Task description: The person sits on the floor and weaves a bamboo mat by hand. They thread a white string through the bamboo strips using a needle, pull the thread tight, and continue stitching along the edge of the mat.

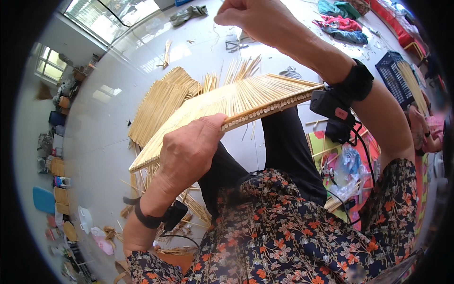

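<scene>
A pale panel of thin straw-like stalks (208, 105), laid side by side and fanned at one end, slants across above my lap. My left hand (189, 144) is closed on its near edge, thumb side up, where a row of round cut stalk ends shows. My right hand (248, 16) is lifted high beyond the panel, near the top of the picture, its fingers pinched together. A thin thread-like line shows below those fingers; whether they hold it, I cannot tell. My right wrist, with a black strap, passes over the panel's right end.
Finished-looking stalk panels (158, 106) lie on the tiled floor beyond, beside loose stalks. At right are a dark blue crate (395, 78), plastic bags (347, 170) on a colourful mat, and another person's arm (418, 125). Clothes (340, 28) lie at the far right.
</scene>
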A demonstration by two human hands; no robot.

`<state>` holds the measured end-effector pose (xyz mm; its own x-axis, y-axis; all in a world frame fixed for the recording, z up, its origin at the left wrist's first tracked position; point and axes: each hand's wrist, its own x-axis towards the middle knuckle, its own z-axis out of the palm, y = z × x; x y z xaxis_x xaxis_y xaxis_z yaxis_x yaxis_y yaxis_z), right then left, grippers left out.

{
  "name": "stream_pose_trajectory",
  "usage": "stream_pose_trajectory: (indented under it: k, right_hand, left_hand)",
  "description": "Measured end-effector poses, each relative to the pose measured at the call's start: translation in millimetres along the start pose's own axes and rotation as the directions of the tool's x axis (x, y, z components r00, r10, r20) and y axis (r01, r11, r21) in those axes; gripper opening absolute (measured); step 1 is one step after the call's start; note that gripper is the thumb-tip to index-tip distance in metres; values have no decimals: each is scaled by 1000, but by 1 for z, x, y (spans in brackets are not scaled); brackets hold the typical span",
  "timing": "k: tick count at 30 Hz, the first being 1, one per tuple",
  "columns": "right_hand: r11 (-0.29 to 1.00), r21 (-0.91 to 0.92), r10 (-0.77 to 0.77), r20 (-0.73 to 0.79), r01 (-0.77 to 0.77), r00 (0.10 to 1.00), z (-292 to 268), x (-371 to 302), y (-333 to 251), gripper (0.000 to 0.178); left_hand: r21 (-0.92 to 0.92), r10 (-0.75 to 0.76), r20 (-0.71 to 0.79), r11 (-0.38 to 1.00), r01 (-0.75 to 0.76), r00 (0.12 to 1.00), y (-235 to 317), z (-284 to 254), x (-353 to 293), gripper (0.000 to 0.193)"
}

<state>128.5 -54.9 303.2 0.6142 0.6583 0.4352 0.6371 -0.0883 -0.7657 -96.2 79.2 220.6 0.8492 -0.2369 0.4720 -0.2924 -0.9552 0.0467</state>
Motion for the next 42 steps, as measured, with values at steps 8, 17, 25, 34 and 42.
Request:
stream_pose_trajectory:
  k: [8, 17, 25, 34, 42]
  right_hand:
    - [959, -3, -280, -177, 284, 944, 1, 46, -27, 20]
    - [701, -232, -712, -199, 674, 673, -4, 91, -80, 17]
    - [519, -489, -809, -16, 701, 587, 0, 70, -122, 16]
    - [330, -621, -888, 52, 711, 458, 2, 98, -167, 15]
    - [694, 10, -717, 103, 720, 689, 135, 84, -47, 22]
  left_hand:
    - [14, -144, -207, 989, 150, 968, -39, -25, 14, 30]
    - [-127, -278, -380, 961, 247, 882, -30, -33, 28, 29]
    - [-296, -364, -432, 922, 251, 825, -15, -30, 23, 31]
    - [-813, -652, -391, 575, 88, 649, 9, -27, 60, 34]
    - [-984, -849, 136, -176, -30, 511, -4, 56, -58, 31]
